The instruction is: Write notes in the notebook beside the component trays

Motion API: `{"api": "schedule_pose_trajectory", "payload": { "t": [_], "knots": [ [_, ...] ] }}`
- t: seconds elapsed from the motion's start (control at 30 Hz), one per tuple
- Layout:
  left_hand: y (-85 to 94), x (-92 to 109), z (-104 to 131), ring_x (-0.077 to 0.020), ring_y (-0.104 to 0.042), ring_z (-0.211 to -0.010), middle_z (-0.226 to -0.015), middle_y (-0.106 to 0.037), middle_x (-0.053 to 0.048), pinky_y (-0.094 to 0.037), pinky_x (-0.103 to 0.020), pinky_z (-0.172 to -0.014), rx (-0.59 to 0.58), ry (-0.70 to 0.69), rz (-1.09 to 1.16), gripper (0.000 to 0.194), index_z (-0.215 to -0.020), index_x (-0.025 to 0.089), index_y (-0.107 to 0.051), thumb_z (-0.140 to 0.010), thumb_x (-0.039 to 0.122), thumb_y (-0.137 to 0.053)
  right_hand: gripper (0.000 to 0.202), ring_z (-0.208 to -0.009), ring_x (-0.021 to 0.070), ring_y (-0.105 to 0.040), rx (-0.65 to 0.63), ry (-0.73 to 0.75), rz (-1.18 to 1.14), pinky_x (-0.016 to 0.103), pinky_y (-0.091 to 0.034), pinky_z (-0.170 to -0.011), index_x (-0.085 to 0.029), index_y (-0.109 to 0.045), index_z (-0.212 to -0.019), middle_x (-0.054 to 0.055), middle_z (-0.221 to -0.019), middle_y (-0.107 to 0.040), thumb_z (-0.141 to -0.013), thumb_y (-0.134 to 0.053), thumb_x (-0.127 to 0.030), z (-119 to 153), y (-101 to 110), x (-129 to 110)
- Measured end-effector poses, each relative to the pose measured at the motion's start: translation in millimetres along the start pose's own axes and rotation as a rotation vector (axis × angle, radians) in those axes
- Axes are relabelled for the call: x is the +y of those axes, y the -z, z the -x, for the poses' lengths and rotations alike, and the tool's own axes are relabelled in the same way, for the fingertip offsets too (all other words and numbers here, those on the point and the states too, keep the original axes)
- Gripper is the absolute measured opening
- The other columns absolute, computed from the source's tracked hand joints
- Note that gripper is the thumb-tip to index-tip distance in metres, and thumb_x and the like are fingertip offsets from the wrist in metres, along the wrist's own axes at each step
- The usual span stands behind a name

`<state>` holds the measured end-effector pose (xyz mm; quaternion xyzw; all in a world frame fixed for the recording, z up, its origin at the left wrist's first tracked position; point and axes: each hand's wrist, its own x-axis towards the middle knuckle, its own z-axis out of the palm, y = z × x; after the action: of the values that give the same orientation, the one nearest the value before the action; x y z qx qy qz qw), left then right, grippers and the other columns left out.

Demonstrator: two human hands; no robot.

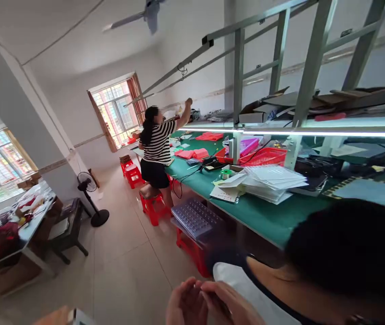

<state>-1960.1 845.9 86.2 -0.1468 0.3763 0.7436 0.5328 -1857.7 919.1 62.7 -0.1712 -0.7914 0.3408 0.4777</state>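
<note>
Long green counter (pixel 263 216) runs up and right of the hands. Stack of white papers (pixel 267 180) on it, red basket (pixel 263 156) just behind. Grey dimpled tray (pixel 195 218) on a red stool (pixel 192 248) just above the hands. Farther off, a person in a striped shirt (pixel 158 144) kneels on another red stool (pixel 152 208), arm raised to the shelf. Standing fan (pixel 89 192) well to the left, cluttered table (pixel 12 225) at far left.

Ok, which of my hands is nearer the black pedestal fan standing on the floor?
Left. The left hand sits right of the fan; the right hand lies beyond it, farther right.
</note>
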Motion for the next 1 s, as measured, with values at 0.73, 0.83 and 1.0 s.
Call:
{"api": "schedule_pose_trajectory", "payload": {
  "t": [0.73, 0.83, 1.0],
  "knots": [
    [-211.5, 173, -423, -0.0179, -0.072, -0.075, -0.081, -0.075, -0.012, -0.059, -0.025, -0.073, -0.29, 0.238, -0.42, 0.013, -0.08, 0.008, -0.074, -0.075, -0.003, -0.071, 0.018, -0.069, 0.0209, -0.07, 0.326, -0.583, 0.093, 0.03, -0.06, -0.067, -0.02, -0.069, -0.084, 0.004, -0.078, -0.073, -0.087, -0.056, -0.032, -304, -101, 295],
    [-237.2, 166, -467, -0.0173, -0.072, -0.072, -0.08, -0.074, -0.012, -0.059, -0.025, -0.071, -0.307, 0.328, -0.438, 0.015, -0.079, 0.008, -0.073, -0.077, -0.006, -0.068, 0.019, -0.072, 0.0209, -0.07, 0.42, -0.617, 0.151, 0.029, -0.06, -0.069, -0.02, -0.07, -0.086, 0.004, -0.082, -0.074, -0.086, -0.057, -0.033, -321, -98, 326],
    [-285.1, 157, -565, -0.0132, -0.072, -0.07, -0.079, -0.074, -0.01, -0.058, -0.021, -0.07, -0.293, 0.385, -0.511, 0.019, -0.08, 0.008, -0.072, -0.081, -0.008, -0.062, 0.021, -0.072, 0.0235, -0.073, 0.619, -0.684, 0.261, 0.031, -0.063, -0.069, -0.021, -0.072, -0.091, 0.006, -0.083, -0.075, -0.081, -0.061, -0.036, -343, -91, 390]
  ]
}}
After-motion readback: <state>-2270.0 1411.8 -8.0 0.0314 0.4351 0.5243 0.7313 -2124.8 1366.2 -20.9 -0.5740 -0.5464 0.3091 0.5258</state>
